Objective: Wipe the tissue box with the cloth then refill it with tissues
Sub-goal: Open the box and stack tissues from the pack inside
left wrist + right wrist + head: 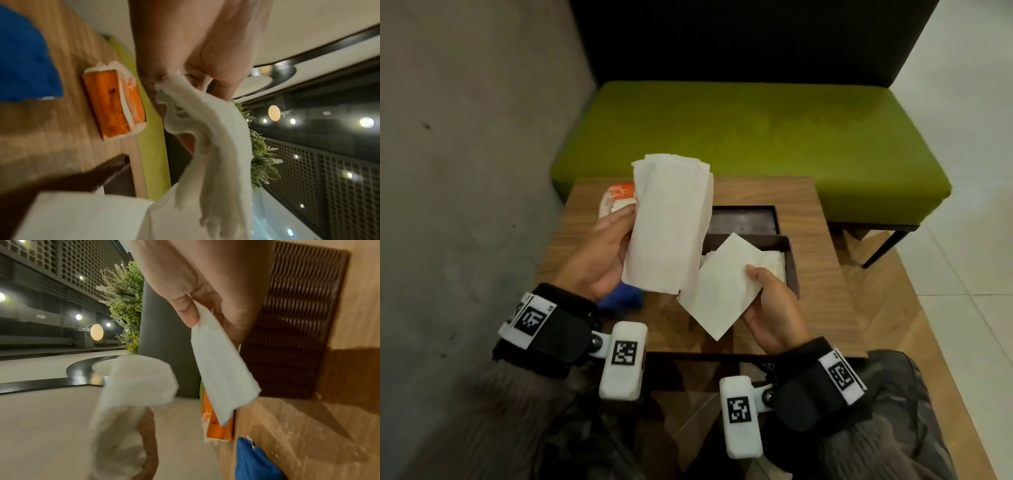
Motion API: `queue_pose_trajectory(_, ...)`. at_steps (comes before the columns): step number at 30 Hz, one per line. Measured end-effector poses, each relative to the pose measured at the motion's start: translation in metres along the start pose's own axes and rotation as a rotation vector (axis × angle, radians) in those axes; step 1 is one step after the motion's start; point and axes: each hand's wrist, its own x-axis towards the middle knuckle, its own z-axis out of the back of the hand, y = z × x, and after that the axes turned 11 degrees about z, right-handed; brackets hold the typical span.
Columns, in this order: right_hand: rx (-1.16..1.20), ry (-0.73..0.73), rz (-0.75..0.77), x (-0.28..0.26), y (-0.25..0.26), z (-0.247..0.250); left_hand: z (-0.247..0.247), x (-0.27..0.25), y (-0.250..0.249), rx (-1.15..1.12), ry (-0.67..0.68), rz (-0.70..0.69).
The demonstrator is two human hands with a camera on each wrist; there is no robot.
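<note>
Head view: your left hand (599, 253) grips a tissue stack (671, 222) above the table (811, 240); your right hand (774, 305) pinches a single tissue (719, 287) over the open tissue box (791, 263), with the blue cloth (621, 299) under your left hand. Left wrist view: fingers (197, 76) curl round the stack; an orange tissue pack (115, 104) lies beyond. Right wrist view: the thumb clamps the tissue.

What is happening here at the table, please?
A person is refilling a dark tissue box set on a wooden table. The left hand holds up a stack of white tissues; the right hand pinches a single tissue above the box, which already holds some tissues. A blue cloth and an orange tissue pack lie on the table.
</note>
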Motion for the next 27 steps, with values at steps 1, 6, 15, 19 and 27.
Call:
queue_pose_trajectory(1, 0.006, 0.008, -0.013, -0.002, -0.002, 0.002, -0.002, -0.005, 0.003, -0.038, 0.033, 0.036)
queue_pose_trajectory(6, 0.019, 0.045, -0.113, -0.014, -0.014, 0.004, -0.006, -0.021, 0.008, -0.108, 0.164, 0.185)
queue_pose_trajectory(15, 0.133, 0.183, -0.064, -0.028, -0.011, 0.009, -0.009, -0.035, 0.009, 0.395, -0.154, -0.026)
queue_pose_trajectory(19, 0.111, 0.185, -0.042, -0.031, -0.011, 0.01, -0.015, -0.039, 0.005, 0.629, -0.205, -0.146)
queue_pose_trajectory(27, 0.028, 0.17, -0.004, -0.036, -0.012, 0.003, -0.039, -0.051, 0.009, 1.278, -0.365, -0.684)
